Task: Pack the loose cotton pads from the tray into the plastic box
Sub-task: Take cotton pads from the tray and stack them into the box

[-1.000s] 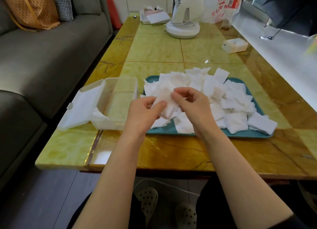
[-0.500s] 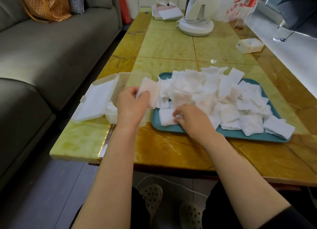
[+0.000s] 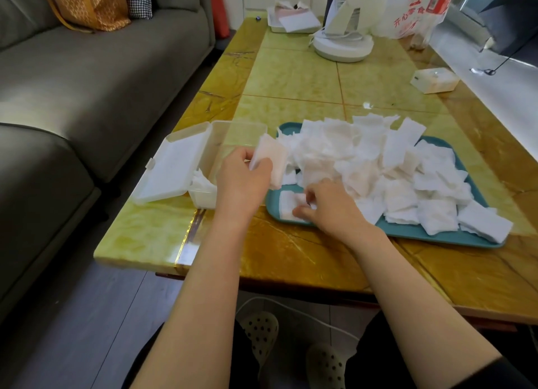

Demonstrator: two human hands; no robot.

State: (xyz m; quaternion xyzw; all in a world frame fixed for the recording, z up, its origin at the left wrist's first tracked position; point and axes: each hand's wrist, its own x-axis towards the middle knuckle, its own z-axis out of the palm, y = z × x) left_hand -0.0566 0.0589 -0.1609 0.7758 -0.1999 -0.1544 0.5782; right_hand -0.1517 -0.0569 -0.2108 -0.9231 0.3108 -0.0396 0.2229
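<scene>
sofa [image 3: 87, 82]: grey, running along my left side of the table, with an orange bag [image 3: 90, 4] on the seat at the far end.
table [image 3: 305, 76]: yellow-green and amber stone top.
tray [image 3: 422, 232]: teal and flat, in front of me and to my right, close to the table's near edge.
cotton pads [image 3: 364, 161]: white, thin, square with fuzzy edges, heaped loose across the tray; a few hang over its far and right rims.
plastic box [image 3: 233, 132]: clear, just left of the tray; its lid [image 3: 171, 167] lies open to the left. some white pads lie in its near end, and my wrist hides part of it.
fan [image 3: 343, 43]: white round base at the far end, well away from the tray, beside a plastic bag [image 3: 413, 9] with red print.
left hand [image 3: 241, 181]: between box and tray, thumb and fingers pinching a small stack [image 3: 270, 158] of pads held upright.
right hand [image 3: 332, 208]: on the tray's near left corner, fingers curled, pinching a single pad [image 3: 286, 205] lying there.
small white box [image 3: 435, 79]: far right of the table, well apart.
</scene>
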